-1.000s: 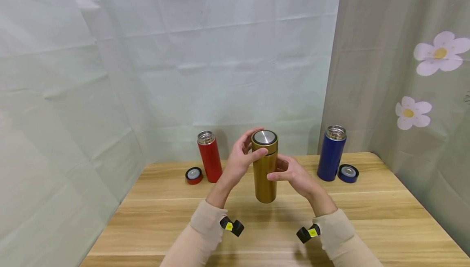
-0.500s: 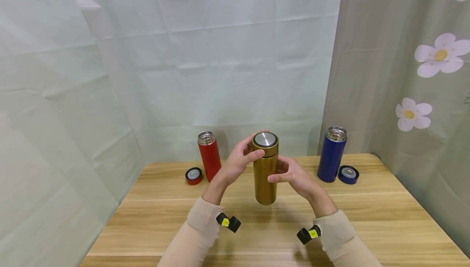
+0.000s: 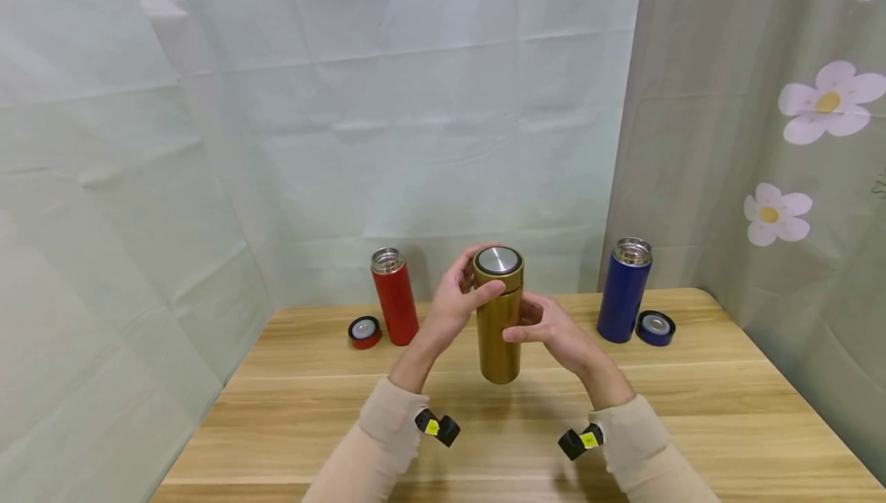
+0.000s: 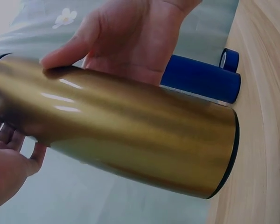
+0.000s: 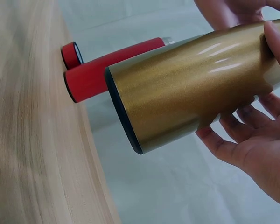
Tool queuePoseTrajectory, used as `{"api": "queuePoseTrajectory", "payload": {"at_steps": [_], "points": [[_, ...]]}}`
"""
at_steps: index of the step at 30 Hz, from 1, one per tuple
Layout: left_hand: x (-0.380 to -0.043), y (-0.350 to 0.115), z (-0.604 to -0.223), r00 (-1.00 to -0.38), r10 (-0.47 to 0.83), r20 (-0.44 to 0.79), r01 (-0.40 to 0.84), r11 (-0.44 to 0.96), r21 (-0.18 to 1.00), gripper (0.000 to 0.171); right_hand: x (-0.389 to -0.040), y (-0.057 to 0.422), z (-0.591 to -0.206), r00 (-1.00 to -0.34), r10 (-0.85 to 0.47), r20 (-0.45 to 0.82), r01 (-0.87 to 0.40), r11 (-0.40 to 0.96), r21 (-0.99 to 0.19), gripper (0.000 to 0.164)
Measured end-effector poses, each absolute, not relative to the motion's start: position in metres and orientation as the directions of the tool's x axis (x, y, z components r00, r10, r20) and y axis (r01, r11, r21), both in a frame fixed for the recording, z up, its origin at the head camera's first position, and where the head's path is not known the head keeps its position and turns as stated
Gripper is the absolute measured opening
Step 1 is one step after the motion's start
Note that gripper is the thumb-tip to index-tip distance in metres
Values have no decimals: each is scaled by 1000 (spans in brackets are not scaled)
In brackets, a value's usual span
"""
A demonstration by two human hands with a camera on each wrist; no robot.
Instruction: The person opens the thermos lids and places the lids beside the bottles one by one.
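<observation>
A gold thermos bottle is held upright, its base lifted above the table in both wrist views. Its gold lid with a silver disc top sits on the bottle. My left hand grips the lid from the left, thumb across the front and fingers behind. My right hand holds the bottle's body from the right, thumb in front; its fingers curl round the far side. In the left wrist view the gold body hides part of both hands.
An uncapped red thermos bottle stands at the back left, its red lid lying beside it. At the back right stands an uncapped blue thermos bottle beside its blue lid. Curtains surround the wooden table.
My left hand turns slightly back and forth on the lid, its thumb and wrist shifting left, then right again. The right hand and the gold bottle stay nearly in place.
</observation>
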State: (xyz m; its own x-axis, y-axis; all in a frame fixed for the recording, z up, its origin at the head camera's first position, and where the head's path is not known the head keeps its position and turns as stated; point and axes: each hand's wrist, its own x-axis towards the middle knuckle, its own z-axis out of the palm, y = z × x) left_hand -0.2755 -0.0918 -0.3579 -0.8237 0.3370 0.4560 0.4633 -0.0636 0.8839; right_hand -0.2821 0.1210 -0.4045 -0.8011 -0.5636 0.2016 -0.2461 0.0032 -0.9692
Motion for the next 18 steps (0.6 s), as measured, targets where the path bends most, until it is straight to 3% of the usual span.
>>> {"api": "queuePoseTrajectory", "payload": {"at_steps": [7,11,18], "points": [[-277,-95,-355,-778,408,478,490,-83,868,90,-282,120,-403,-805,-555,209,-254,3,-967,62],[-280,-101,-354,-749,486,450,471,-86,878,82,-282,121,-403,-799,-564,210,-252,-3,-968,61],[-281,-102,-355,-763,484,429,446,-87,891,76,-281,120,-404,-791,-576,207,-253,-1,-967,61]]}}
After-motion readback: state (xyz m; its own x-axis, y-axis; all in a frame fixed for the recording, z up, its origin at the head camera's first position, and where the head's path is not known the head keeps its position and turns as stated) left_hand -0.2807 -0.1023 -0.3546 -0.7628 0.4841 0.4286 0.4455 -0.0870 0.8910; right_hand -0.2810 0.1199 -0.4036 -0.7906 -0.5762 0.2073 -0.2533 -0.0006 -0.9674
